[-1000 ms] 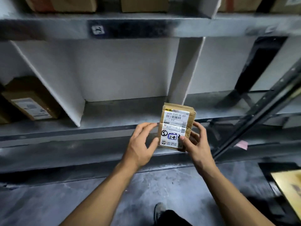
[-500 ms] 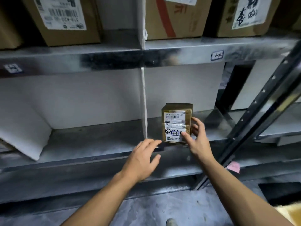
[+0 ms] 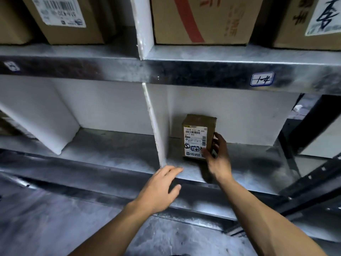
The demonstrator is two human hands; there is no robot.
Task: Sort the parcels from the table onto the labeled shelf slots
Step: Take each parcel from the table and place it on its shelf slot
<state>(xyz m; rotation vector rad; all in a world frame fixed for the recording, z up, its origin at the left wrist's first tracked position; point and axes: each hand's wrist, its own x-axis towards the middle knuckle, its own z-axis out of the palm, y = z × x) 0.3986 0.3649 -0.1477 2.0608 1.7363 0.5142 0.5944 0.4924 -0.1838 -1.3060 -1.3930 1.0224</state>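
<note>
A small brown cardboard parcel (image 3: 198, 134) with a white shipping label marked "2-4" stands upright on the lower metal shelf (image 3: 118, 157), just right of a white divider (image 3: 155, 126). My right hand (image 3: 216, 157) grips its right side, thumb on the label's lower corner and fingers round the far edge. My left hand (image 3: 160, 189) hovers in front of the shelf's front edge, fingers relaxed and holding nothing. A handwritten slot label (image 3: 262, 79) is stuck on the upper shelf's front rail above this slot.
Larger cardboard boxes (image 3: 201, 19) fill the upper shelf. The slot left of the divider holds nothing visible. A dark slanted metal upright (image 3: 313, 174) stands to the right. Grey floor (image 3: 46, 218) lies below.
My right hand has pushed the parcel deeper into the slot and set it on the shelf. My left hand let go earlier and now hangs back near the shelf edge.
</note>
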